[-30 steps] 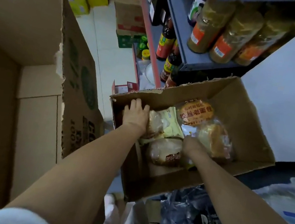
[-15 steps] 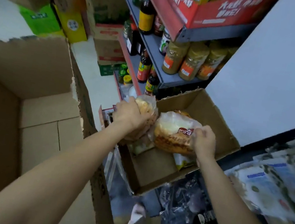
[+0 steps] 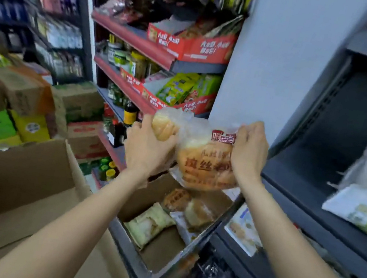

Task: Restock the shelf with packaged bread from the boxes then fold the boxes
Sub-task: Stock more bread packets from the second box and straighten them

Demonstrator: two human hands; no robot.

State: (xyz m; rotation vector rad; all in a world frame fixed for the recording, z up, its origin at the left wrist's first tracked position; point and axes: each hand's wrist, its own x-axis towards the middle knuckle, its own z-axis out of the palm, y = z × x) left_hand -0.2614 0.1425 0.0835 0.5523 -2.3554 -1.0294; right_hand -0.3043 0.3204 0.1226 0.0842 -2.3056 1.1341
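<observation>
Two bread packs being held above the open box, beside the dark shelf.

The large bagged loaf point(image 3: 207, 164), printed with orange characters, is hanging over the small cardboard box point(image 3: 158, 253), its label blurring under motion and partly hiding behind the right hand point(image 3: 248, 152), whose fingers are curling round the bag's upper right corner. The left hand point(image 3: 146, 152) is gripping a smaller bread pack point(image 3: 164, 124) from below; its fingertips are lying out of sight behind the wrapper. The two packs are touching between the hands. More wrapped bread point(image 3: 151, 224) is lying in the box beneath. The dark shelf unit point(image 3: 311, 184) is standing just to the right, its stock smeared and cut off at the frame edge.
</observation>
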